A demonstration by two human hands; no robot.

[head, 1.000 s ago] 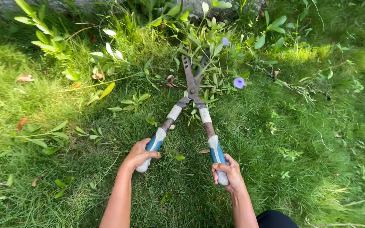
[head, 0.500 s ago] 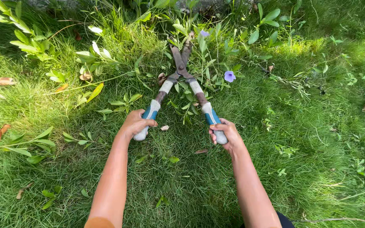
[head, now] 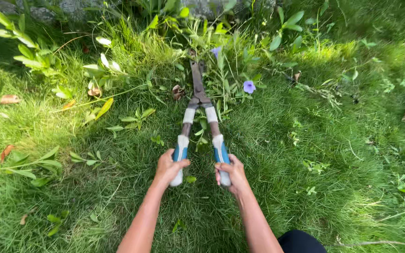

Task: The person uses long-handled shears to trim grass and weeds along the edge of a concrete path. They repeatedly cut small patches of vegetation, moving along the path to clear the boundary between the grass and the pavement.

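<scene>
Garden shears point(head: 198, 96) with dark metal blades and blue-and-white handles point away from me over the grass. Their blades are closed together among green stems. My left hand point(head: 168, 167) grips the left handle. My right hand point(head: 230, 174) grips the right handle. The two handles stand close together, almost parallel. A small purple flower point(head: 249, 86) sits just right of the blades, and a second purple bloom point(head: 216, 50) shows near the blade tips.
Leafy plants point(head: 33, 54) and a stone edge point(head: 71, 7) line the far side. Dry brown leaves point(head: 9, 99) lie on the grass point(head: 333, 154) at the left. A dark garment point(head: 301, 241) shows at the bottom right.
The handles have come together and the blades have shut among the stems. My hands moved inward, closer to each other.
</scene>
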